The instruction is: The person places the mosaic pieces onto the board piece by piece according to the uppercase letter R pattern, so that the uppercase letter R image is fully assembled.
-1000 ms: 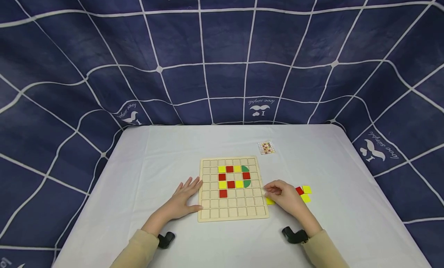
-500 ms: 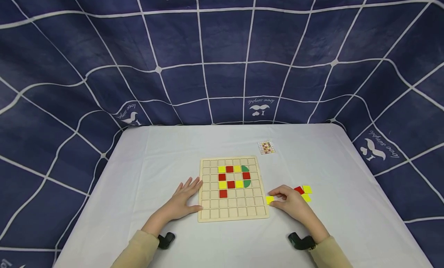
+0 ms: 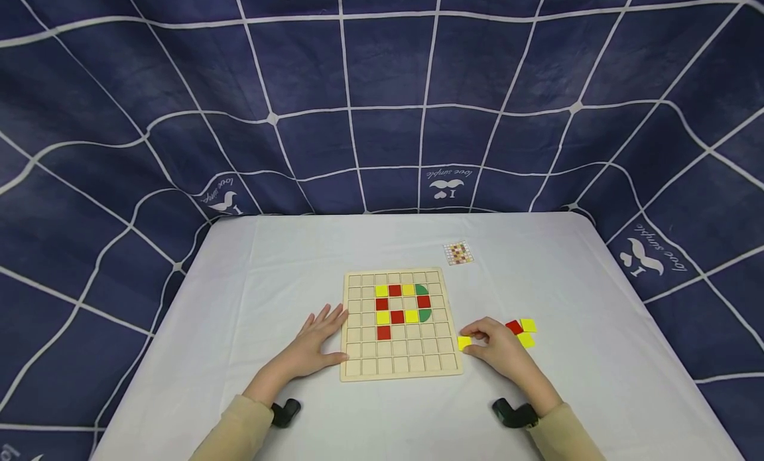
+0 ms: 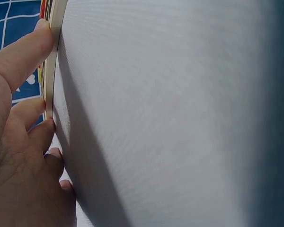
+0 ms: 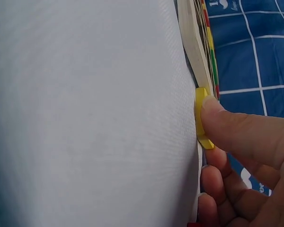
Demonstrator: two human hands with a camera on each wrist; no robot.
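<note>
A wooden grid board (image 3: 388, 368) lies on the white table, with red, yellow and green pieces set in its squares. My left hand (image 3: 313, 341) rests at the board's left side, fingers spread, thumb and fingertips touching the edge. Just off the board's right edge lies a square yellow tile (image 3: 464, 343). My right hand (image 3: 500, 345) pinches this tile. In the right wrist view the thumb (image 5: 213, 111) presses on the tile's upper face, and the index finger is at its near end, partly hidden behind it.
Right of my right hand lie a red tile (image 3: 514, 327) and yellow tiles (image 3: 528, 326), close together. A small printed pattern card (image 3: 458, 253) lies beyond the board's far right corner. A blue curtain (image 3: 388, 142) hangs behind the table.
My right hand has drawn back a little to the right from the board's edge, uncovering the yellow tile, and its thumb and index finger are now at it. The left hand stays put.
</note>
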